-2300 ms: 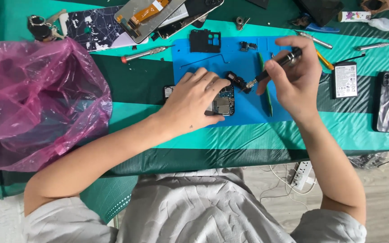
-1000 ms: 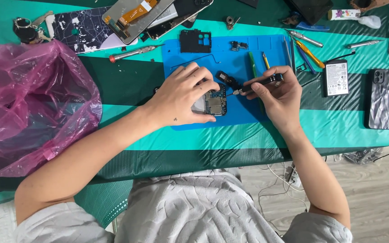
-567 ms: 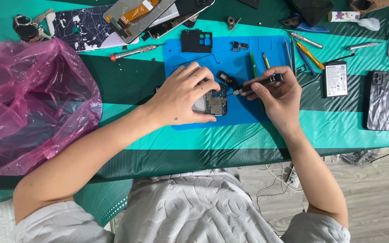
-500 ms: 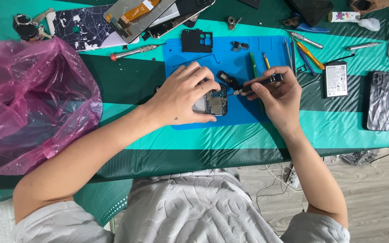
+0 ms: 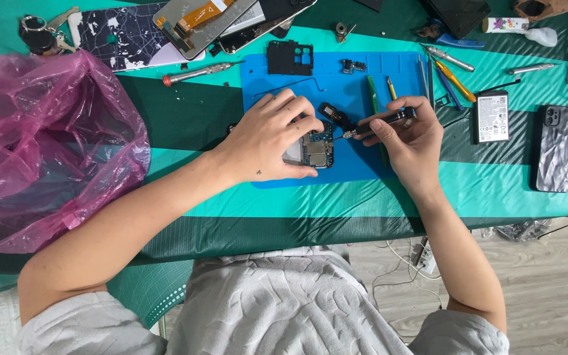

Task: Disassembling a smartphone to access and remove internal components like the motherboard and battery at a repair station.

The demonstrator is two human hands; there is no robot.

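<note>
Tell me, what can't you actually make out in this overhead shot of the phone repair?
Head view:
- Opened phone: mostly covered by the left hand.
- Screwdriver tip: too small to tell whether it touches the board.
- Its handle: partly wrapped by the right hand.
- Pink plastic bag: contents blurred by the film.
- Dark tray: cut by the top edge.

Matt blue rubbery mat (image 5: 363, 167), crinkled glossy pink plastic bag (image 5: 41, 144) — striped green cloth tablecloth (image 5: 494, 190)

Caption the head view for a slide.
Left hand steadies a phone circuit board while right hand applies a screwdriver.
</note>
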